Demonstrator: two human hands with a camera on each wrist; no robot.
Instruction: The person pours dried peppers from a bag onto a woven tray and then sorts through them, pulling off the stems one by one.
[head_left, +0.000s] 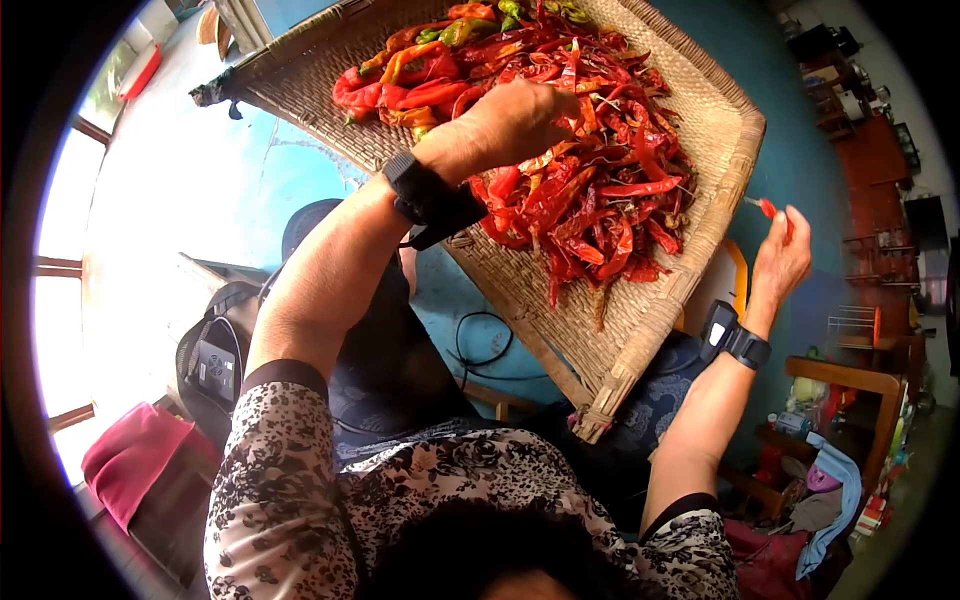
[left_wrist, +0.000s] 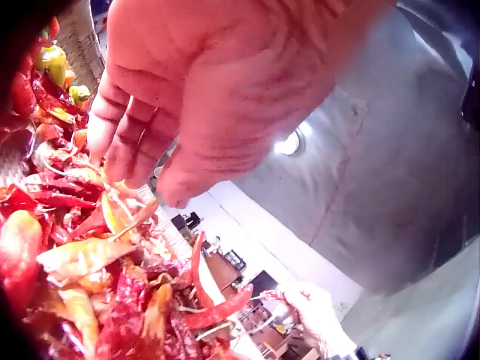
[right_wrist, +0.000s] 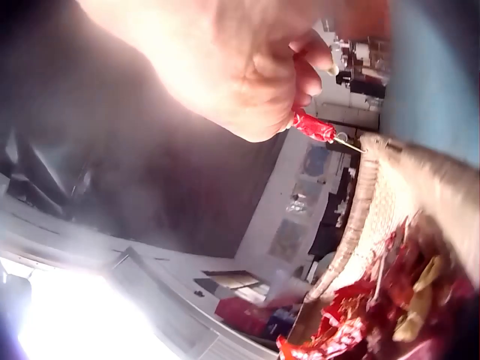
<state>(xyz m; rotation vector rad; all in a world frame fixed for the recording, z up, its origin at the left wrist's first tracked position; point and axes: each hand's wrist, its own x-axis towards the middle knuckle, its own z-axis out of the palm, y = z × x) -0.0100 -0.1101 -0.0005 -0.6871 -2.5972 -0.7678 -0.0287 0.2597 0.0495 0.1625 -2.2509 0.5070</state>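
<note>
A woven tray (head_left: 735,150) carries a heap of wrinkled red chilies (head_left: 610,190); glossier red and orange ones (head_left: 420,75) lie toward its far left part, with a few green among them. Over the heap, my left hand (head_left: 510,120) reaches palm down. In the left wrist view its fingers (left_wrist: 120,142) bend loosely down to the chilies, the thumb apart from them, and nothing shows between. Beyond the tray's right edge, my right hand (head_left: 780,258) pinches one red chili (right_wrist: 313,127) between thumb and fingers, its pale stem pointing outward toward the tray rim.
The tray slants across the person's lap, its near corner (head_left: 592,425) over the thighs. A dark cable (head_left: 480,340) lies on the blue floor. At left stand a dark bag (head_left: 215,360) and a pink cloth (head_left: 135,455); a wooden chair (head_left: 860,375) with cloths is at right.
</note>
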